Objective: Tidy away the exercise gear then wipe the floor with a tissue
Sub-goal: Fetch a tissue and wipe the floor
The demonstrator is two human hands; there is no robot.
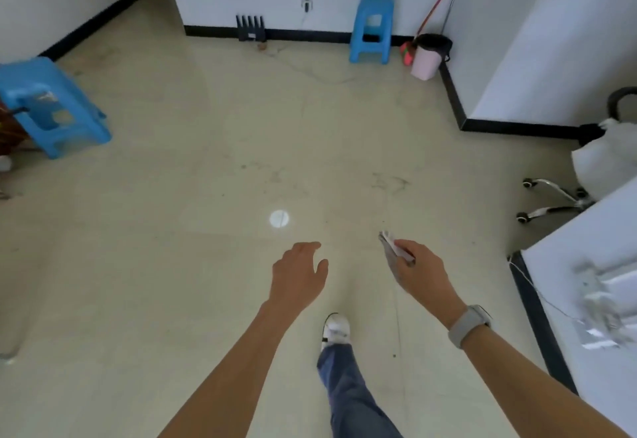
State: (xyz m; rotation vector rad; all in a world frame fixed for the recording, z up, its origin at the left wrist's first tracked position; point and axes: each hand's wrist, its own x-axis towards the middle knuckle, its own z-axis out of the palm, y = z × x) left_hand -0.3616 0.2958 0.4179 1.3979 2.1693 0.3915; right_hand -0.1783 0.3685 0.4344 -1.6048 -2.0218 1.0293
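My right hand (418,270) pinches a folded, greyish tissue (396,251) between thumb and fingers, held out over the cream tiled floor (206,179). My left hand (298,270) hovers beside it, palm down, fingers relaxed and holding nothing. A grey watch sits on my right wrist. Faint dark smudges mark the floor ahead of my hands. A pink bin (429,56) with a black liner stands in the far right corner. No exercise gear is plainly in view.
Blue plastic stools stand at the left (51,106) and against the far wall (372,27). A black router (251,29) sits by the skirting. An office chair base (551,201) and a white desk (593,286) are at the right. My shoe (336,329) steps forward.
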